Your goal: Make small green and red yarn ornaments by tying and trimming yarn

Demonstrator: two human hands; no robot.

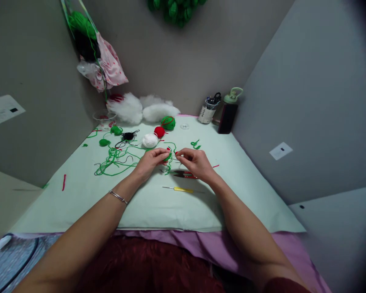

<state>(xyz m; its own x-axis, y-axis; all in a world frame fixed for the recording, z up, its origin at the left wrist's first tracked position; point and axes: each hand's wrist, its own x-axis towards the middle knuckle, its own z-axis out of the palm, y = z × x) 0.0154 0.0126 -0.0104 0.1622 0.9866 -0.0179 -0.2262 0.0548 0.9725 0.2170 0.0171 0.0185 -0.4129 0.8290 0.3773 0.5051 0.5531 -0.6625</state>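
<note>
Over the middle of the table, my left hand point(154, 160) is closed in a pinch on a small green and red yarn piece point(168, 156), partly hidden by the fingers. Just to its right, my right hand point(197, 162) has thumb and forefinger pressed together; a bit of red shows at the tips, but what they hold is too small to make out. Loose green yarn hangs below the fingertips. Under the right hand lie red-handled thread snips point(184, 174), partly covered. Nearer to me is a crochet hook with a yellow grip point(183, 189).
Tangled green yarn point(112, 165) spreads left of my hands. Behind are white point(150, 140), red point(159, 132) and green point(168, 122) yarn balls, black yarn point(128, 136) and white stuffing point(128, 109). A pen cup point(206, 114) and dark bottle point(228, 117) stand back right.
</note>
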